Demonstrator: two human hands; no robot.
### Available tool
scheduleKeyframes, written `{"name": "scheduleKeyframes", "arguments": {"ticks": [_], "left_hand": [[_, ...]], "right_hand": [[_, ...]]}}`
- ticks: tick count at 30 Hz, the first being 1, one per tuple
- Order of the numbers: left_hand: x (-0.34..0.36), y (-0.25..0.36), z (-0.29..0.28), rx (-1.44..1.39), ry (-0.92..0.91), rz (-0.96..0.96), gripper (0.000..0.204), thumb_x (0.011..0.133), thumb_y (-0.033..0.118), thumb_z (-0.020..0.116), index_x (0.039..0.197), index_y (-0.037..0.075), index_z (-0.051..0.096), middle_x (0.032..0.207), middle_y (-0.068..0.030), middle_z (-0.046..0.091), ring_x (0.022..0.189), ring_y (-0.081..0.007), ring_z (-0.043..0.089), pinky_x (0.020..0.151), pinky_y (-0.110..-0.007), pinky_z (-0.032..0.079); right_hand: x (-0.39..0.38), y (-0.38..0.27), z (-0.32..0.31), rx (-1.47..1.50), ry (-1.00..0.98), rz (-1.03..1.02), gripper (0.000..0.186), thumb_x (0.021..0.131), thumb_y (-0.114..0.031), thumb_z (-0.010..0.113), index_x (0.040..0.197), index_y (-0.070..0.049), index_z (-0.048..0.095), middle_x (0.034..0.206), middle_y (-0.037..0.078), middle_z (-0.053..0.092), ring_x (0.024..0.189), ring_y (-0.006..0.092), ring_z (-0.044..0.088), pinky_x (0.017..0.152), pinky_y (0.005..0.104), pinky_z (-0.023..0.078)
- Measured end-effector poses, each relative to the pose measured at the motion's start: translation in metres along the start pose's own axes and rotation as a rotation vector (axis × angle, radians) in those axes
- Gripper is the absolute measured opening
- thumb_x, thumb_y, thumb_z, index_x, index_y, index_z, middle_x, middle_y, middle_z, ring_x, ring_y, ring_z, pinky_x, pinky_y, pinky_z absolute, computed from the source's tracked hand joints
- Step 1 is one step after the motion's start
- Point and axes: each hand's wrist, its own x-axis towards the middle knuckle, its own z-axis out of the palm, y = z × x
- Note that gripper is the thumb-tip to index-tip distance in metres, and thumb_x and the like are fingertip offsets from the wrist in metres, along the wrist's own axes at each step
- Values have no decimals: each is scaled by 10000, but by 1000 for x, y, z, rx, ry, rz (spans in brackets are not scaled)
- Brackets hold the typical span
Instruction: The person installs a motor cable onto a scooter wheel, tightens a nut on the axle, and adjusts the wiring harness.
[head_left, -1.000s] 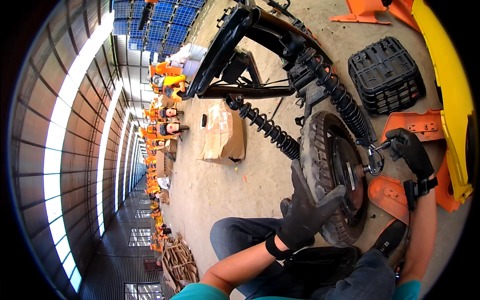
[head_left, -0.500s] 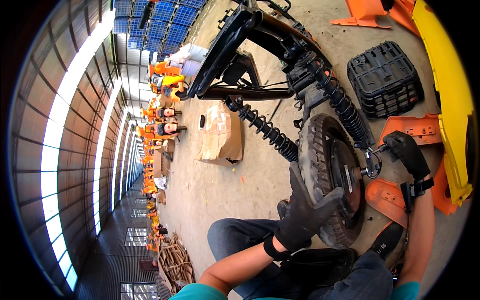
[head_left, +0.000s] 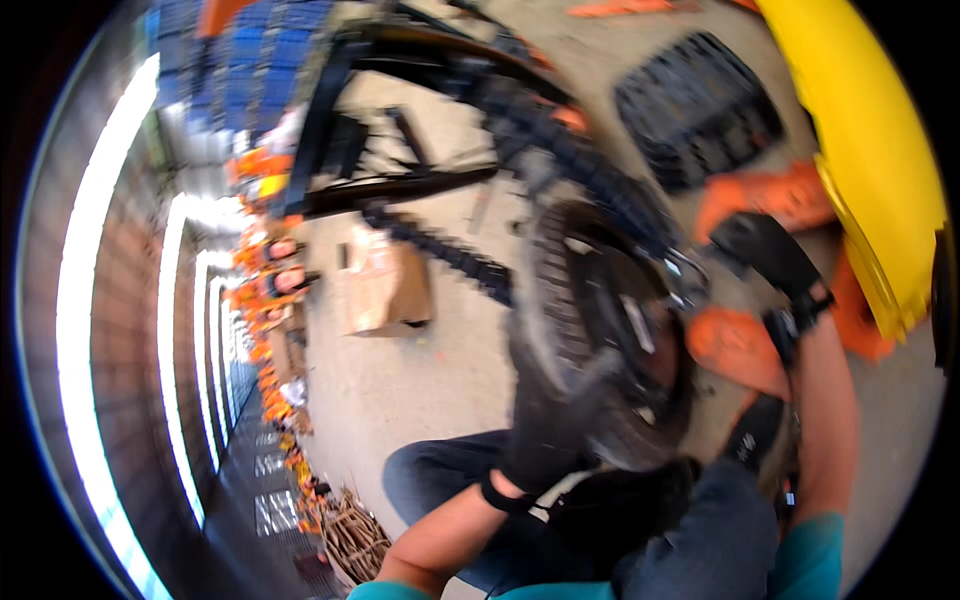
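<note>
The picture is smeared by motion. My gloved left hand (head_left: 540, 420) is wrapped against the lower left side of a black wheel (head_left: 555, 290), thumb across the tread. My gloved right hand (head_left: 760, 250) is curled right of the wheel hub, just above a chrome loop (head_left: 690, 280); what its blurred fingers hold cannot be made out. Two coil-spring shock absorbers (head_left: 440, 250) reach down to the wheel from a black vehicle frame (head_left: 315, 150).
A black plastic basket (head_left: 695, 110), orange panels (head_left: 735, 345) and a large yellow panel (head_left: 870, 150) lie at right. A cardboard box (head_left: 385, 300) sits left of the wheel. Orange scooters (head_left: 270, 280) line the hall, with blue stacked crates (head_left: 250, 70) and crumpled cardboard (head_left: 350, 530).
The whole view has shifted and blurred, with the frame, wheel and panels appearing higher and further left. My hands remain at the wheel; the right one sits a little away from the chrome loop.
</note>
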Motion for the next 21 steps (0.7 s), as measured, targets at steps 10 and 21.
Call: {"name": "scheduleKeyframes", "arguments": {"ticks": [10, 21], "left_hand": [[1, 17, 4, -253, 274, -260, 793, 855, 72, 645, 1495, -12, 184, 1422, -165, 386, 1286, -244, 421, 1092, -372, 337], [2, 14, 4, -231, 280, -241, 819, 852, 95, 645, 1512, -15, 173, 1458, -169, 359, 1321, -255, 392, 1119, -382, 301]], "right_hand": [[22, -36, 0, 1158, -46, 478, 314, 975, -174, 580, 1215, 27, 581, 1033, 81, 685, 854, 104, 621, 758, 278, 525], [18, -32, 9, 1214, -14, 475, 321, 935, -177, 644, 1189, 17, 611, 1029, 86, 688, 809, 115, 629, 742, 276, 536]]}}
